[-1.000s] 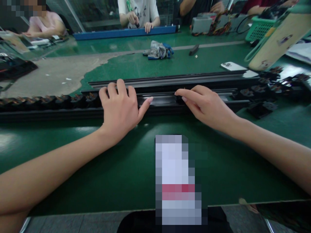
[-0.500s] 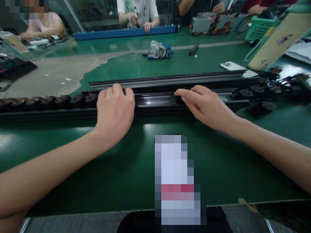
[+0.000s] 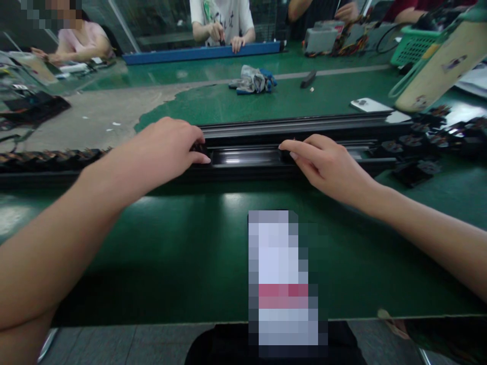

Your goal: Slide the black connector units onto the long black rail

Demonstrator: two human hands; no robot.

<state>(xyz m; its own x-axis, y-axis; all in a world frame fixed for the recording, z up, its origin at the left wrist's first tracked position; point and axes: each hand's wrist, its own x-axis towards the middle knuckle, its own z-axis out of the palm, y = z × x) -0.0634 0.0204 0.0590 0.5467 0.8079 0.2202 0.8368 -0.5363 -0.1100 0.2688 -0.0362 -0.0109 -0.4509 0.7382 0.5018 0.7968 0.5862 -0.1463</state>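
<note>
A long black channel (image 3: 243, 158) with a shiny inner floor lies across the green table in front of me. My left hand (image 3: 167, 147) is closed at the channel, thumb and fingers around a small black block (image 3: 200, 148). Farther right, my right hand (image 3: 317, 157) pinches another black block (image 3: 284, 155) in the channel; the fingers cover most of it. Left of my left hand, several black blocks with copper-coloured wire ends (image 3: 57, 159) sit in a row along the channel. Similar loose black blocks (image 3: 414, 144) lie in a heap at its right end.
Behind the channel runs a second black rail (image 3: 304, 124). A phone with a blurred screen (image 3: 279, 258) lies near the table's front edge. Farther back are gloves (image 3: 254, 81), a white phone (image 3: 369, 105), a bottle (image 3: 437, 68) and a green basket (image 3: 413, 48). Co-workers sit opposite, one at a blue bar (image 3: 205, 52).
My left hand has turned, its thumb and fingers now pointing right around the black block, with the wrist raised. My right hand keeps its pinch. The whole view has shifted slightly.
</note>
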